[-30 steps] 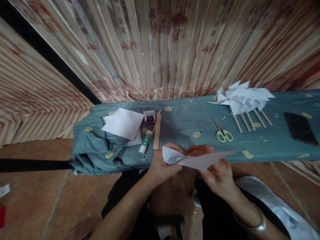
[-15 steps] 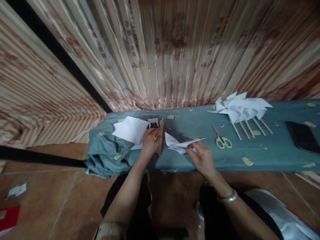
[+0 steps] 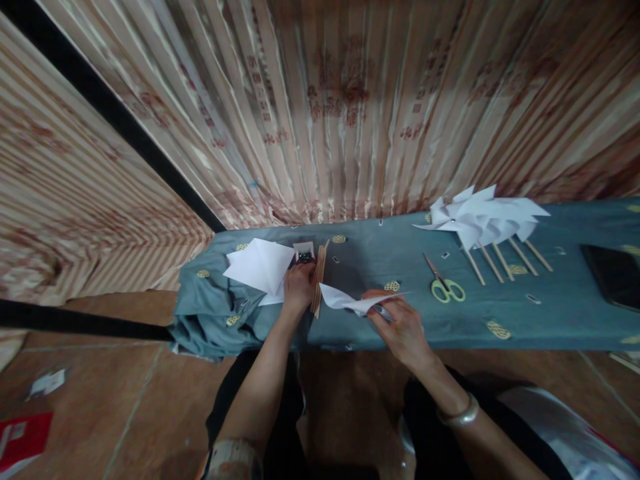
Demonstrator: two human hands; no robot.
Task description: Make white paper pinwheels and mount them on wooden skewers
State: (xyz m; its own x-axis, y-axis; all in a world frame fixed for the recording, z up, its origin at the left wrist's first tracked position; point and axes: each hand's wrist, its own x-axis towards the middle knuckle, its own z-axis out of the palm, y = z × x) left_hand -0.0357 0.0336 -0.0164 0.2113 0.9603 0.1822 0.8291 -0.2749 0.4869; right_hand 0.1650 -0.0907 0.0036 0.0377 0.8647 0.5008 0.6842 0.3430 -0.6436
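My right hand (image 3: 400, 327) pinches a white sheet of paper (image 3: 345, 301) whose corners are folded up into a pinwheel shape. Over at the left, my left hand (image 3: 299, 292) is closed, its curled fingers at the near edge of a small box of dark pieces (image 3: 304, 252). What those fingertips hold, if anything, is hidden. A bundle of thin wooden sticks (image 3: 321, 280) lies right beside this hand. White paper sheets (image 3: 257, 263) are stacked on its other side.
Several finished paper pinwheels on sticks (image 3: 485, 223) lie at the back right of the cloth-covered table (image 3: 370, 260). Scissors with light green handles (image 3: 447, 289) rest nearer my right hand. A dark phone (image 3: 610, 273) is at the far right. A striped curtain (image 3: 330, 133) hangs behind.
My left hand has shifted slightly, with its fingers now lower beside the box. The folded paper in my right hand has tilted and come nearer to the sticks.
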